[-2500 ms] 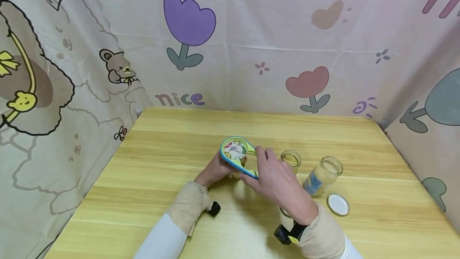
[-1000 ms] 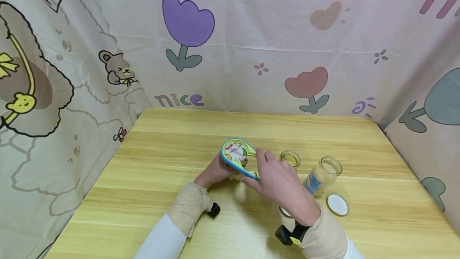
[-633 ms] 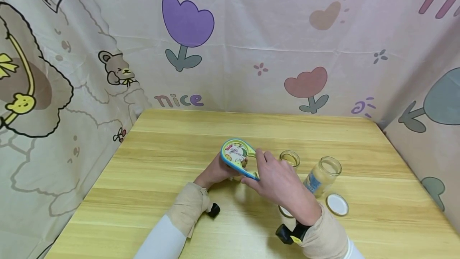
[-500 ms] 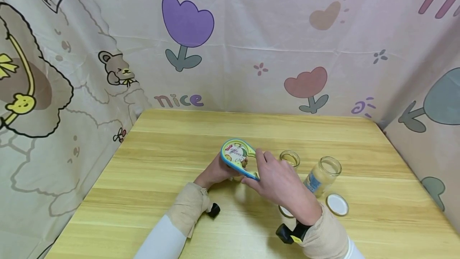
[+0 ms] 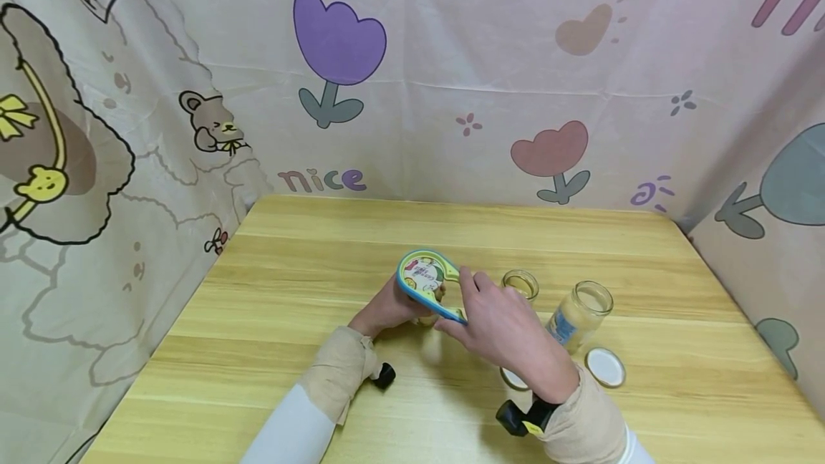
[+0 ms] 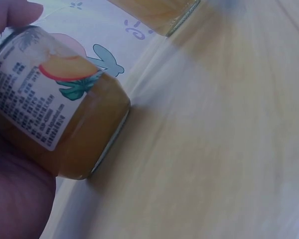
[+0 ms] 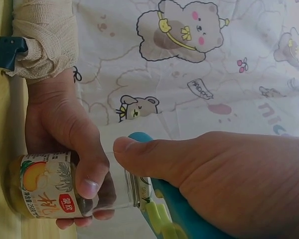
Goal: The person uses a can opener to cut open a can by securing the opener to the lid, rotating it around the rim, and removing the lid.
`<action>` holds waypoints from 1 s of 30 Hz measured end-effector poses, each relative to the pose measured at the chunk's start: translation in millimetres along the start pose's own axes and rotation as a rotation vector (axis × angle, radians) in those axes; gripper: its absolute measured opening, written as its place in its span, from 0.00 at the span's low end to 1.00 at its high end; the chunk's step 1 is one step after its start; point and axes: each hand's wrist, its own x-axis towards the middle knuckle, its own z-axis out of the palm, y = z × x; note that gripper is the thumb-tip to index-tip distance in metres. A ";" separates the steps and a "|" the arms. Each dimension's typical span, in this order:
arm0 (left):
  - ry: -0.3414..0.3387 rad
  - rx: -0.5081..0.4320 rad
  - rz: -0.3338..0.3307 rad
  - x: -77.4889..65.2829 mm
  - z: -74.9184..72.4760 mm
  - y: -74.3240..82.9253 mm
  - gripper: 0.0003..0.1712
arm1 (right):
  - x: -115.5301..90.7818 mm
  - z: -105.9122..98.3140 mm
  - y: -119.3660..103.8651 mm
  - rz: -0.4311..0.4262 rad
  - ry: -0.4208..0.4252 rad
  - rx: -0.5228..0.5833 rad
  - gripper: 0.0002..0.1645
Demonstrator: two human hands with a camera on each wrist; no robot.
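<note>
In the left wrist view, a labelled glass jar of peach (image 6: 84, 119) stands on the table with my left hand (image 6: 20, 184) wrapped around it. The right wrist view shows the same jar (image 7: 47, 186) from the side, with the thumb and fingers of my left hand (image 7: 77, 134) on its body. Over its top sits a blue and green jar opener (image 5: 412, 292), its ring around the printed lid (image 5: 422, 274). My right hand (image 5: 505, 324) grips the opener's handles; in the right wrist view its thumb (image 7: 149, 154) lies along the blue edge.
Right of my hands stand two lidless glass jars, a smaller jar (image 5: 520, 285) behind and a jar with a blue label (image 5: 576, 317). One lid (image 5: 606, 367) lies white side up near them. Another lid (image 5: 514, 378) is partly hidden under my right forearm.
Both hands keep their grips on the jar and opener. The opener and right hand have shifted only slightly, and a little more of the lid under my right forearm shows.
</note>
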 end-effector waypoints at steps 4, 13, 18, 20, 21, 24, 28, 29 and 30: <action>-0.016 -0.028 0.012 0.6 -0.4 -0.1 0.41 | 0.1 -0.2 1.0 -0.005 0.003 0.005 0.50; -0.026 -0.074 -0.012 1.2 -0.6 1.0 0.41 | 0.4 0.0 2.4 -0.003 -0.002 0.042 0.46; -0.030 -0.074 -0.019 0.5 -0.8 1.3 0.37 | 0.2 0.2 2.4 -0.005 0.005 0.048 0.45; -0.033 -0.073 -0.015 0.2 -0.6 1.4 0.37 | 0.1 -0.1 2.5 -0.004 0.001 0.051 0.44; -0.035 -0.075 -0.012 0.3 -0.4 1.4 0.37 | 0.2 -0.2 2.6 -0.005 -0.002 0.051 0.44; -0.036 -0.071 0.000 0.8 -0.4 1.8 0.37 | 0.4 -0.8 2.6 -0.001 -0.012 0.057 0.44; -0.039 -0.068 -0.006 1.0 -0.5 2.0 0.38 | 0.3 -0.9 2.9 0.001 -0.018 0.058 0.44; -0.042 -0.064 -0.008 0.9 -0.6 2.0 0.38 | 0.3 -1.0 2.9 0.000 -0.017 0.056 0.44; -0.043 -0.063 -0.012 0.7 -0.5 2.2 0.39 | 0.2 -1.0 3.0 -0.002 -0.015 0.054 0.43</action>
